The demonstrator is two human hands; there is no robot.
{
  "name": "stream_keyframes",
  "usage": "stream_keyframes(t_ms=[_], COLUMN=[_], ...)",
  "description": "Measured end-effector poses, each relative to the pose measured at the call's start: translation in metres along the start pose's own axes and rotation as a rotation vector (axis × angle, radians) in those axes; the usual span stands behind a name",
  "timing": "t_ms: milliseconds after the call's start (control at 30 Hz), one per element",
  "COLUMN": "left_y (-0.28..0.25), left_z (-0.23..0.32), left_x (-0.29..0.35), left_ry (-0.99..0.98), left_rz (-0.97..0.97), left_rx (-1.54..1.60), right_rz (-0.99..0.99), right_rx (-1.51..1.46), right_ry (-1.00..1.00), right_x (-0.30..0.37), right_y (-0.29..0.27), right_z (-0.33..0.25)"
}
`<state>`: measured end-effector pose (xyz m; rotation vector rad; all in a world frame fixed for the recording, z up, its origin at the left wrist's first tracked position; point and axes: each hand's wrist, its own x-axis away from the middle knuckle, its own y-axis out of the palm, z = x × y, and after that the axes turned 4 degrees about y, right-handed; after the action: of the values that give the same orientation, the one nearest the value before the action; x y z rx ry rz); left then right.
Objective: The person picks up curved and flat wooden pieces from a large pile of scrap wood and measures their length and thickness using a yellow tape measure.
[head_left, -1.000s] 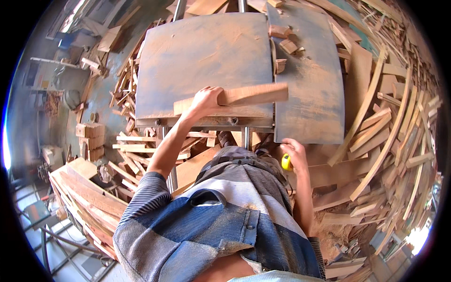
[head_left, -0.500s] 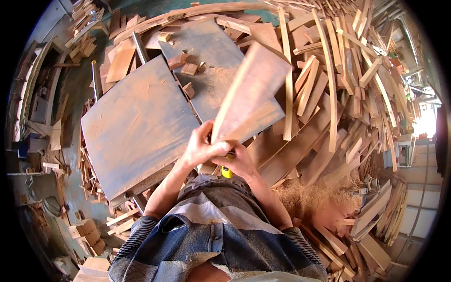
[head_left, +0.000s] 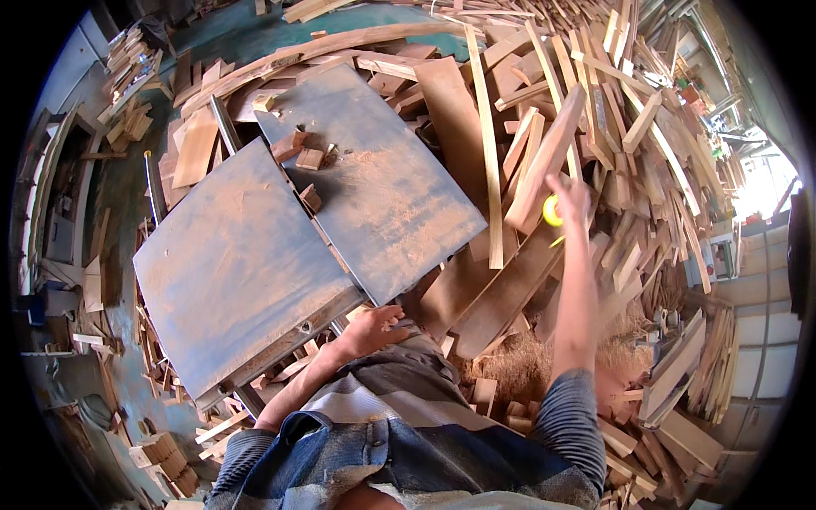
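My right hand (head_left: 569,202) reaches out over the wood pile on the right, closed around a yellow tape measure (head_left: 552,211). Its fingers lie along the side of a reddish-brown board (head_left: 548,161), which slants away above the pile. Whether they also grip the board I cannot tell. My left hand (head_left: 376,330) hangs close to my waist, just off the near edge of a flat metal machine table (head_left: 238,255). Its fingers are loosely bent and a little apart, with nothing in them.
Beside the first plate lies a second dusty metal plate (head_left: 382,187) bearing small wood offcuts (head_left: 309,158). Long strips (head_left: 484,144) and boards are heaped at right. Sawdust (head_left: 527,365) is piled by my right side. A long curved plank (head_left: 314,47) lies beyond the plates.
The board was in both hands before me; it is now at the right over the pile. My right hand moved outward with the tape measure, while my left let go and dropped toward my waist.
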<state>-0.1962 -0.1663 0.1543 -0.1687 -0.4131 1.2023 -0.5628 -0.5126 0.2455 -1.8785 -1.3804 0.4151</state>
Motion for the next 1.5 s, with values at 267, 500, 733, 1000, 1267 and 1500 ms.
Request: stream_keyframes(t_ms=[267, 500, 733, 1000, 1267, 1500], left_y=[-0.007, 0.009, 0.006, 0.035, 0.027, 0.031], left_z=[-0.021, -0.021, -0.044, -0.021, -0.004, -0.014], left_x=[0.026, 0.021, 0.029, -0.021, -0.035, -0.042], left_ry=[-0.038, 0.056, -0.056, 0.126, 0.010, 0.081], left_rz=[0.258, 0.033, -0.014, -0.241, -0.346, -0.364], left_rx=[0.090, 0.175, -0.034, -0.149, -0.143, -0.192], right_rz=[0.020, -0.489, -0.518, -0.309, -0.593, -0.511], right_rx=[0.026, 1.251, 0.331, 0.147, 0.270, 0.206], right_ry=[0.120, -0.291, 0.214, 0.664, 0.367, 0.345], right_x=[-0.018, 0.184, 0.370, 0.318, 0.245, 0.236], right_y=[0.047, 0.198, 0.219, 0.189, 0.199, 0.215], right_z=[0.154, 0.540, 0.401, 0.429, 0.305, 0.321])
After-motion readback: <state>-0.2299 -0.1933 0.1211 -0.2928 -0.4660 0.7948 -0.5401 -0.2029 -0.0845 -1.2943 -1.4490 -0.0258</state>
